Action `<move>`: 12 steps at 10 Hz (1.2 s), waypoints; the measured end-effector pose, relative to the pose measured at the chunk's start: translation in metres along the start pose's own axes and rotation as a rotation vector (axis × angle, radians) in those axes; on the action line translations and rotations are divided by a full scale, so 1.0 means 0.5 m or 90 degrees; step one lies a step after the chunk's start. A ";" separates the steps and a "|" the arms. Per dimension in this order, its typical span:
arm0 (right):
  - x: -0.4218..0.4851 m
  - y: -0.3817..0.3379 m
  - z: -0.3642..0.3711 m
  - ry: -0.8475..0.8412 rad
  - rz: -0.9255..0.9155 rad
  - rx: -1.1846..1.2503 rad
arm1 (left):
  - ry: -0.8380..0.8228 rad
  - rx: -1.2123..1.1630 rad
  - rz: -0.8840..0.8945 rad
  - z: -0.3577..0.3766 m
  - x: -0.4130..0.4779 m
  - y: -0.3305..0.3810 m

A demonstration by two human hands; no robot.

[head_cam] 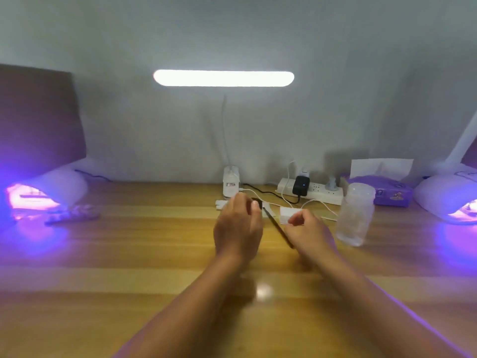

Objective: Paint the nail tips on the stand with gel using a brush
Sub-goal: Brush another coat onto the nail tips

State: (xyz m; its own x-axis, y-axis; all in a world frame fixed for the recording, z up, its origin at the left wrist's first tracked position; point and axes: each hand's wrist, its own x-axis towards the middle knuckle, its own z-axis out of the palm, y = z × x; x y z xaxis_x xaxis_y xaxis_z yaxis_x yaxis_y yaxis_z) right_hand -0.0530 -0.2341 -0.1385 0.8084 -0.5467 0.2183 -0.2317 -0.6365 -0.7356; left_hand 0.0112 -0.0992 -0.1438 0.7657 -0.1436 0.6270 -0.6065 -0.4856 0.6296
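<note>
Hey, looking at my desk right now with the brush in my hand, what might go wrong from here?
1. The right hand holds the brush close to the clear plastic jar; a sideways sweep could tip it.
2. White cables trail from the power strip just behind both hands, so the brush or a finger might snag them.
3. The left hand pinches a small dark item above the table; it could slip and smear gel.

On the wooden striped table (129, 254), the left hand (237, 228) sits at centre, the right hand (307, 228) just at its three o'clock, a thin dark brush (277, 227) slanting between them. At twelve o'clock stands the white clip-on lamp base (230, 186); at two o'clock the white power strip (313, 193), then a clear plastic jar (356, 214). Glowing violet curing lamps lie at nine (44, 195) and three (449, 197).
</note>
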 end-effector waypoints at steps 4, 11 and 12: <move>0.021 0.019 0.053 -0.015 -0.056 -0.291 | 0.107 0.264 -0.522 -0.378 0.103 -0.440; 0.014 -0.001 0.066 0.094 -0.047 -0.134 | 0.099 0.167 -0.552 -0.404 0.176 -0.536; 0.006 -0.005 0.065 0.114 -0.048 -0.120 | 0.019 0.078 -0.538 -0.413 0.191 -0.522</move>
State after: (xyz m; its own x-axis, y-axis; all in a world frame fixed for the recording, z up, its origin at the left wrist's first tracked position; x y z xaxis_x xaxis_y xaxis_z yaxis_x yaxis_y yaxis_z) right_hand -0.0324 -0.2163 -0.1570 0.7229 -0.5704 0.3900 -0.2840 -0.7599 -0.5848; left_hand 0.1983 0.1918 -0.1534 0.9434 0.3311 -0.0187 0.1954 -0.5095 0.8380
